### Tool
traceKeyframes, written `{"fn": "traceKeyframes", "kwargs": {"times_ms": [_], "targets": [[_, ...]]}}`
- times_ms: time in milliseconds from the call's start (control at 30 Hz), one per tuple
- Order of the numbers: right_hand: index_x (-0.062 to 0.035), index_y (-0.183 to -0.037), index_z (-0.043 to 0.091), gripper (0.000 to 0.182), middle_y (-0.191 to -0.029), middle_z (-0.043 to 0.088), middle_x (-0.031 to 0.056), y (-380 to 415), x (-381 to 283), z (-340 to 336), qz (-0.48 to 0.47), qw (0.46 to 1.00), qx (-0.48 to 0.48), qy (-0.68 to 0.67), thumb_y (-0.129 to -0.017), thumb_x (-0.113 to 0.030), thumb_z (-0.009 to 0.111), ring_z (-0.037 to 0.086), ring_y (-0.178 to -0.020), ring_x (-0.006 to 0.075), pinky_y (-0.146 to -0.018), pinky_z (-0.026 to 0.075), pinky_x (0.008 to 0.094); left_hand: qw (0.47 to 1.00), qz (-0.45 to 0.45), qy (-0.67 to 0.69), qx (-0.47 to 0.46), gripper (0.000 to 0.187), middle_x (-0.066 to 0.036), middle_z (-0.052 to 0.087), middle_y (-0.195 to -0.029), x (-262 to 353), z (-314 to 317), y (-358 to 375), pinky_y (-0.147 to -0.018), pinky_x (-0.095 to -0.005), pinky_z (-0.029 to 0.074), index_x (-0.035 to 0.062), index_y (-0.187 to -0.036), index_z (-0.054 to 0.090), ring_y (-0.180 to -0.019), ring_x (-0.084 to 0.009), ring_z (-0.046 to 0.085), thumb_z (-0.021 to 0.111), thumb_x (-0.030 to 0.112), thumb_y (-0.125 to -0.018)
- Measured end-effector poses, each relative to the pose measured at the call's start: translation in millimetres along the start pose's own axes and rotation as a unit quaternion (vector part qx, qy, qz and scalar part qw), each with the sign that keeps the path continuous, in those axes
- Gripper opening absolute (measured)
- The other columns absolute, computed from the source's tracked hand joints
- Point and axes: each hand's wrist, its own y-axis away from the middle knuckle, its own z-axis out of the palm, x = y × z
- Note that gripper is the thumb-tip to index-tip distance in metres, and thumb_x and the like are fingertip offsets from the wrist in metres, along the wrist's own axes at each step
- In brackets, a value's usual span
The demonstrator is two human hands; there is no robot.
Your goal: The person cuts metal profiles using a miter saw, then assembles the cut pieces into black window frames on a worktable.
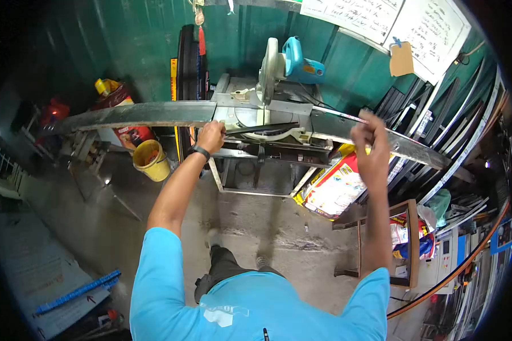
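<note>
My left hand (211,137) is closed round the end of a short dark bar (261,128), which lies across the front of the saw base. My right hand (372,149) is raised over the right part of the long metal bench (404,146), fingers bent and apart, somewhat blurred, with nothing visible in it. Between the hands and behind the bar stands a mitre saw (269,71) with a blue motor housing, its blade guard upright above the base.
A yellow bucket (152,161) stands below the bench at left. Under its right part leans a colourful sack (338,187), near a wooden frame (412,244). Metal profiles (472,131) lean at the right. Written sheets (432,34) hang on the green wall.
</note>
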Motion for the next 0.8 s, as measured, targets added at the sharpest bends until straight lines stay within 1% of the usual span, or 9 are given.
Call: {"fn": "traceKeyframes", "kwargs": {"times_ms": [133, 233, 267, 367, 433, 600, 700, 733, 800], "targets": [[-0.0016, -0.138, 0.059, 0.055, -0.127, 0.062, 0.0160, -102.4, -28.1, 72.6, 0.006, 0.999, 0.023, 0.032, -0.099, -0.037, 0.074, 0.065, -0.107, 0.0218, -0.091, 0.055, 0.0359, 1.000, 0.005, 0.010, -0.025, 0.007, -0.015, 0.069, -0.100, -64.1, 55.6, -96.6, -0.085, -0.0525, 0.055, 0.0093, -0.090, 0.073, -0.099, -0.0401, 0.066, 0.068, 0.008, -0.084], [-0.0013, -0.142, 0.055, 0.063, -0.132, 0.061, 0.0177, -166.7, -15.6, 125.9, 0.004, 0.993, 0.025, 0.117, -0.098, -0.043, 0.074, 0.065, -0.109, 0.0242, -0.095, 0.054, 0.0381, 0.999, 0.029, 0.034, -0.022, 0.007, -0.012, 0.068, -0.099, -99.6, 96.7, -127.5, -0.084, -0.0534, 0.053, 0.0095, -0.089, 0.072, -0.100, -0.0384, 0.065, 0.067, 0.010, -0.084], [0.0003, -0.144, 0.051, 0.073, -0.138, 0.059, 0.0217, -187.9, -12.9, 139.2, 0.032, 0.987, 0.006, 0.155, -0.096, -0.050, 0.073, 0.065, -0.117, 0.0292, -0.100, 0.052, 0.0412, 0.999, 0.033, 0.029, -0.021, 0.007, -0.012, 0.068, -0.100, -103.2, 104.2, -136.0, -0.084, -0.0535, 0.053, 0.0098, -0.089, 0.072, -0.101, -0.0380, 0.065, 0.068, 0.010, -0.084], [0.0038, -0.144, 0.050, 0.079, -0.142, 0.057, 0.0260, -250.2, 6.9, 179.9, 0.078, 0.965, -0.016, 0.249, -0.094, -0.054, 0.072, 0.063, -0.124, 0.0338, -0.103, 0.051, 0.0426, 0.997, 0.062, 0.026, -0.029, 0.008, -0.008, 0.066, -0.100, -113.2, 116.8, -150.7, -0.081, -0.0519, 0.049, 0.0123, -0.092, 0.074, -0.102, -0.0339, 0.063, 0.068, 0.011, -0.085], [0.0096, -0.147, 0.045, 0.096, -0.145, 0.056, 0.0303, -285.3, 31.4, 202.5, 0.086, 0.947, -0.037, 0.306, -0.091, -0.065, 0.069, 0.059, -0.131, 0.0396, -0.111, 0.047, 0.0439, 0.996, 0.073, 0.041, -0.029, 0.010, -0.007, 0.065, -0.099, -118.2, 120.8, -152.4, -0.079, -0.0504, 0.047, 0.0131, -0.093, 0.074, -0.102, -0.0320, 0.061, 0.068, 0.010, -0.086], [0.0132, -0.143, 0.050, 0.102, -0.135, 0.062, 0.0357, -325.1, 73.0, 247.5, 0.209, 0.897, -0.109, 0.374, -0.088, -0.071, 0.067, 0.060, -0.132, 0.0424, -0.112, 0.047, 0.0452, 0.988, 0.091, 0.119, 0.022, 0.017, -0.006, 0.064, -0.097, -125.3, 123.8, -152.7, -0.081, -0.0473, 0.045, 0.0129, -0.102, 0.077, -0.097, -0.0310, 0.059, 0.070, 0.009, -0.087], [0.0165, -0.128, 0.059, 0.092, -0.118, 0.070, 0.0345, -316.1, 84.7, 248.0, 0.198, 0.909, -0.074, 0.360, -0.091, -0.067, 0.067, 0.072, -0.111, 0.0401, -0.101, 0.055, 0.0432, 0.989, 0.083, 0.121, 0.016, 0.019, -0.005, 0.065, -0.100, -129.2, 131.0, -152.4, -0.084, -0.0454, 0.046, 0.0129, -0.102, 0.078, -0.102, -0.0298, 0.059, 0.072, 0.011, -0.084], [0.0160, -0.112, 0.063, 0.082, -0.101, 0.074, 0.0273, -314.3, 80.0, 241.7, 0.296, 0.917, -0.148, 0.224, -0.096, -0.065, 0.063, 0.076, -0.088, 0.0321, -0.082, 0.062, 0.0417, 0.988, 0.088, 0.128, 0.020, 0.018, -0.005, 0.065, -0.099, -129.8, 130.7, -152.1, -0.084, -0.0449, 0.047, 0.0127, -0.102, 0.078, -0.101, -0.0305, 0.060, 0.069, 0.011, -0.087], [0.0124, -0.107, 0.064, 0.077, -0.094, 0.073, 0.0214, -289.7, 73.0, 245.0, 0.315, 0.932, -0.102, 0.146, -0.099, -0.064, 0.060, 0.074, -0.077, 0.0269, -0.071, 0.061, 0.0398, 0.984, 0.089, 0.148, 0.029, 0.017, -0.006, 0.064, -0.097, -128.6, 130.9, -151.5, -0.084, -0.0460, 0.046, 0.0120, -0.101, 0.078, -0.099, -0.0316, 0.059, 0.070, 0.011, -0.087]]}}
